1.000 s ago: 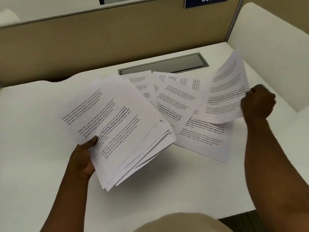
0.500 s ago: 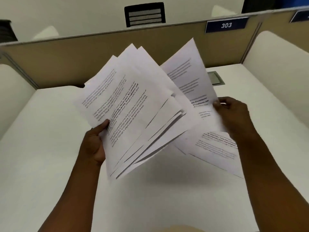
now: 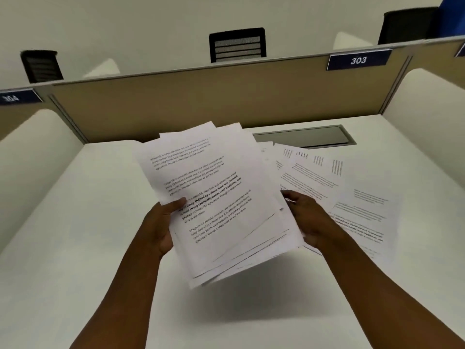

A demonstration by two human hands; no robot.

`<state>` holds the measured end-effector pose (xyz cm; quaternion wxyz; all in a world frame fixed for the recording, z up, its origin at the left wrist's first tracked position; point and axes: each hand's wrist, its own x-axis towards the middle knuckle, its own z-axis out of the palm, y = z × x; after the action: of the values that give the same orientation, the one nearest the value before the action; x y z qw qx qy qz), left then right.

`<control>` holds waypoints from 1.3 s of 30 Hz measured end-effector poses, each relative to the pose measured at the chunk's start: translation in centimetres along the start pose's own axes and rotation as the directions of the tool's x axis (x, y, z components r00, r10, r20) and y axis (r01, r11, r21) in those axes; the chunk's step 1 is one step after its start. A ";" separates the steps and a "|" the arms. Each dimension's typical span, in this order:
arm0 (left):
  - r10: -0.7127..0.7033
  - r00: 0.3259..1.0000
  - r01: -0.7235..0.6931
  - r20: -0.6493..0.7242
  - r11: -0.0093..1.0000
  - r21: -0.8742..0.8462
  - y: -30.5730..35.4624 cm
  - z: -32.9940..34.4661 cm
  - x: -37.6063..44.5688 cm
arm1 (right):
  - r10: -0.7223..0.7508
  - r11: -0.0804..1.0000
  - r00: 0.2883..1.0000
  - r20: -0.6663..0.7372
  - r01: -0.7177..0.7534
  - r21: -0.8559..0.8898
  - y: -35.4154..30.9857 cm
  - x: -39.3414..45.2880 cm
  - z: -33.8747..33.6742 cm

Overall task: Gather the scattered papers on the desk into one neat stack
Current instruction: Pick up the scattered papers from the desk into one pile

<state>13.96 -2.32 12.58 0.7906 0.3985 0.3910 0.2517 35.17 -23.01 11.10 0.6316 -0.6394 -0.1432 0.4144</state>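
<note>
A loose, fanned stack of printed white papers (image 3: 216, 197) is held up above the white desk (image 3: 75, 248). My left hand (image 3: 161, 227) grips its left edge, thumb on the top sheet. My right hand (image 3: 307, 217) holds the right edge, fingers curled behind the sheets. The lower edges of the sheets are staggered and uneven. Several more printed papers (image 3: 352, 197) lie overlapping on the desk at the right, partly hidden behind my right hand and the stack.
A grey cable hatch (image 3: 314, 136) is set into the desk at the back. A tan partition (image 3: 226, 96) with a blue "303" plate (image 3: 358, 60) closes the far side. White side panels (image 3: 432, 117) flank the desk. Chair backs show beyond the partition.
My right hand brought its single sheet onto the stack and now holds the stack's right edge. The stack sits lower and flatter than half a second ago; the camera tilted up.
</note>
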 end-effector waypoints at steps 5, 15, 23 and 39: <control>-0.070 0.996 0.075 -0.049 0.992 0.099 -2.4 -2.0 0.5 | 0.084 0.996 0.996 0.024 -0.083 -0.010 3.0 0.4 0.3; -0.134 0.979 0.174 -0.155 0.944 0.280 -7.8 -4.4 2.6 | 0.089 0.942 0.985 -0.151 -0.132 -0.309 6.9 2.0 -1.5; -0.250 0.947 0.296 -0.202 0.924 0.243 -9.3 -6.4 3.3 | -0.356 0.658 0.709 -0.609 -0.273 -0.702 6.3 1.2 -8.4; -0.236 0.964 0.259 -0.125 0.939 0.225 -9.8 -7.7 4.2 | 0.093 0.601 0.561 -0.823 -0.690 -0.402 7.2 0.5 -17.8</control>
<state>10.91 -1.45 -0.23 0.7425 0.4257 0.5030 0.1200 45.69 -36.06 1.78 0.2226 -0.9484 0.1395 0.1775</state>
